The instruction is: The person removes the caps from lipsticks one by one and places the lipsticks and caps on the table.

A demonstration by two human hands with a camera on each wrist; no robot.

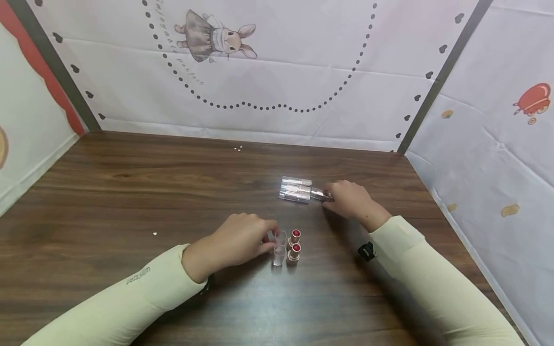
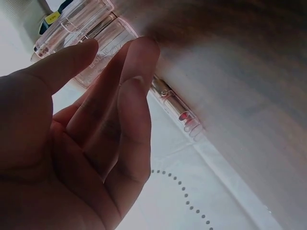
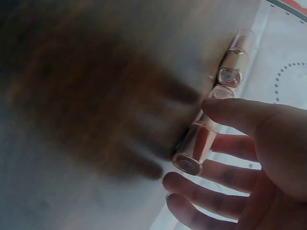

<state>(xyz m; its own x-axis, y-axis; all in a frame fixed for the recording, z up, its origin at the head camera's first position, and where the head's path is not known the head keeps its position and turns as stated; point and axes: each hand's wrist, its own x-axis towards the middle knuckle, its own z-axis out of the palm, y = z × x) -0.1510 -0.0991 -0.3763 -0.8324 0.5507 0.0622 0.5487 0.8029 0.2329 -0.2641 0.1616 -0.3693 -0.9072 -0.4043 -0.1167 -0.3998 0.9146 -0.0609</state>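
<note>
Shiny tube point(image 3: 195, 146) between thumb and fingers of the right grip point(image 1: 348, 198).

Both pale-yellow-sleeved arms point(image 1: 437, 278) reach forward; the left hand point(image 1: 240, 239) has bent fingers point(image 2: 134, 120), the right hand point(image 1: 349, 200) extending farther.

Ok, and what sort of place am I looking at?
Probably a small screened-off tabletop workspace or filming booth: printed sheets line three sides of the wood-grain table, and two uncapped lipsticks stand upright on it.
</note>
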